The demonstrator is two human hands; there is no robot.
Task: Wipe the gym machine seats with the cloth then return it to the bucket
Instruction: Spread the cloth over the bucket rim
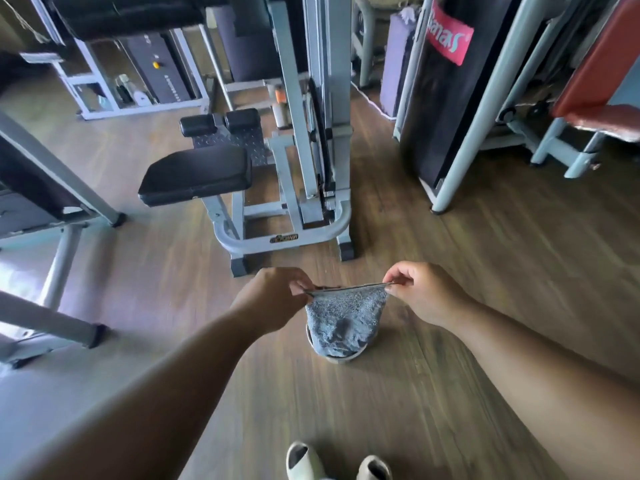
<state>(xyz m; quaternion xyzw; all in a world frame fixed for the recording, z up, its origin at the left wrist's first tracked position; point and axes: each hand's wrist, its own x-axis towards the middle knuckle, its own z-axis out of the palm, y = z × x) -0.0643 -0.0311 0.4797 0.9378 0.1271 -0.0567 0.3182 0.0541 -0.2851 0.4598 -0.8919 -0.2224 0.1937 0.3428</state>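
Observation:
A blue-grey cloth (346, 317) hangs stretched between my two hands. My left hand (277, 299) pinches its left top corner and my right hand (422, 292) pinches the right one. The cloth's lower part droops over a small pale bucket (341, 358) standing on the wooden floor, hiding most of it. A black padded seat (197, 176) of a grey gym machine (294, 202) stands ahead and to the left, well apart from the cloth.
A grey bench frame (59, 237) crosses the left side. A black punching bag (446, 81) and a red-padded machine (599, 91) stand at the right. My two feet (339, 462) show at the bottom edge on the wooden floor.

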